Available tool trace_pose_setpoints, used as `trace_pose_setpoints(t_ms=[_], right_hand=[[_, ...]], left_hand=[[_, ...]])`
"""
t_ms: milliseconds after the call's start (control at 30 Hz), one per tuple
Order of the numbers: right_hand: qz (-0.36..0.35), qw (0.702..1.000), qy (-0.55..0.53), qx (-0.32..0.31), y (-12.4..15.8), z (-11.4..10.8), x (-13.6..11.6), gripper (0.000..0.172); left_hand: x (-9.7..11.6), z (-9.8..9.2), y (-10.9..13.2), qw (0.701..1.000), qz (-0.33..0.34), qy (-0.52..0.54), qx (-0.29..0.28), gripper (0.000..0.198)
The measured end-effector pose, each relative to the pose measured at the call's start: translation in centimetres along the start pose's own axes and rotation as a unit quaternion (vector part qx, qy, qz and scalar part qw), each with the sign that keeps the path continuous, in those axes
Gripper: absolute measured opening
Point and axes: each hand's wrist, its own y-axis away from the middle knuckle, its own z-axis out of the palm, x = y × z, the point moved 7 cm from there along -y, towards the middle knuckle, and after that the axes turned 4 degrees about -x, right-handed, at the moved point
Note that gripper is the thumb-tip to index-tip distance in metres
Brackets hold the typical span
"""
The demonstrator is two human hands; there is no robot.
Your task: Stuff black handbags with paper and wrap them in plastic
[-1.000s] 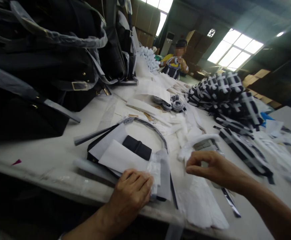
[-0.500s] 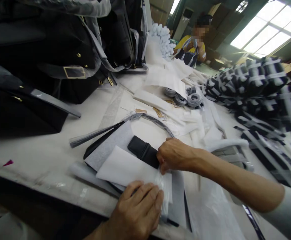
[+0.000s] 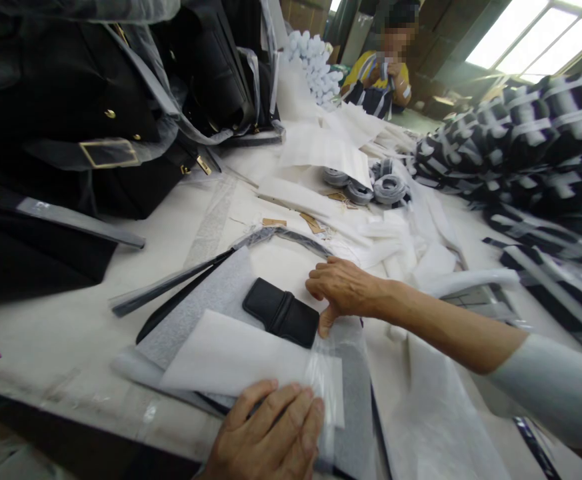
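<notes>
A black leather piece (image 3: 281,312) with a raised band across its middle lies on a flat black bag part (image 3: 171,303), which is covered with grey-white paper (image 3: 211,287). A white foam sheet (image 3: 231,357) rests just below the leather piece, and clear plastic (image 3: 321,380) crosses its right end. My left hand (image 3: 271,430) lies spread over the foam and the plastic, pressing them down. At the right end of the leather piece is my right hand (image 3: 338,293), its thumb apart from the curled fingers and its thumb tip near the plastic. A plastic-wrapped handle (image 3: 291,235) arches behind.
Black bags (image 3: 65,133) with wrapped straps crowd the left. Foam sheets (image 3: 321,147), grey rolled straps (image 3: 389,189) and brown tags (image 3: 312,223) lie farther back. Bundled black-and-white pieces (image 3: 525,127) are piled at right. A co-worker (image 3: 378,80) sits beyond the table.
My right hand has loosened from its pinch at the leather piece's right end, and its thumb and fingers have parted. My left hand stays on the foam. The view has shifted slightly.
</notes>
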Motion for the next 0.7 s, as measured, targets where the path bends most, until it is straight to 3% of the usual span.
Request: trace_pose_setpoints(t_ms=[167,267,333,500,700], right_hand=[[0.093,0.994,-0.039,0.052,0.8,-0.1,3.6,0.048],[0.19,0.97,-0.095,0.118,3.4,-2.5,3.8,0.023],[0.237,0.948,-0.169,0.13,5.0,-3.4,2.9,0.013],[0.227,0.906,-0.358,-0.002,5.3,-0.4,-1.0,0.019],[0.226,0.885,-0.404,-0.041,4.1,2.4,-0.9,0.042]], left_hand=[[0.0,-0.1,-0.1,1.0,0.0,-0.006,0.003,0.032],[0.1,-0.1,-0.1,1.0,0.005,-0.006,0.005,0.031],[0.1,-0.1,-0.1,1.0,0.006,-0.002,0.003,0.028],[0.0,-0.3,-0.1,1.0,0.005,0.011,0.011,0.028],[0.3,-0.6,0.3,1.0,0.011,0.004,0.018,0.027]])
